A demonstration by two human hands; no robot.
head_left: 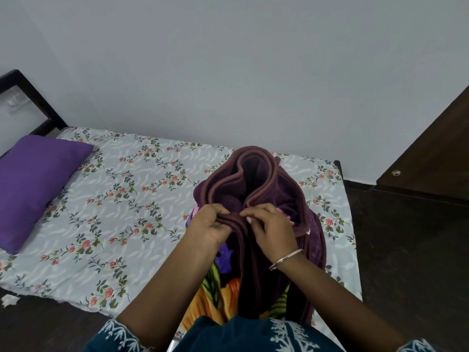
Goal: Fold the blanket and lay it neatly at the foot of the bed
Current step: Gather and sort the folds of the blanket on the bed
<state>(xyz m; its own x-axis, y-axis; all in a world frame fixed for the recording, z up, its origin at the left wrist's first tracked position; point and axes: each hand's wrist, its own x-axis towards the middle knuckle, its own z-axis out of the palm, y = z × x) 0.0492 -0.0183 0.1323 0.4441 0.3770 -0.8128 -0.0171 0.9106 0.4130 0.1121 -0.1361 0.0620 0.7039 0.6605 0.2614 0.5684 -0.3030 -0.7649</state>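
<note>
— Maroon fleece, thick and several layers deep: that's the blanket, held up off the bed in front of the person, its bound edges gathered at the top and bulging into an open loop beyond the hands. A bright flowered side shows lower down, hanging toward the body.

— Who's got hold of what?

— Both hands meet at the gathered edges. The left hand has its fingers curled over the stacked hems, grasping them; the right hand, bangle on the wrist, pinches the same bundle from the other side, fingertips nearly touching the left's.

— So which step is this?

— I'd judge mid-fold: lining up the hems before the next halving. The layers aren't flush; the loop sags unevenly. The next move probably calls for squaring those edges, then lowering the bundle flat onto the mattress to crease it.

— Room to do that?

— Plenty. The floral sheet lies open to the left as far as the purple pillow near the headboard. The bed's far edge runs along the wall; its right end, seemingly the foot, stops just short of dark floor and a brown wooden panel. The near edge sits right at the person's body, so the hanging part could slip off toward the floor.
</note>
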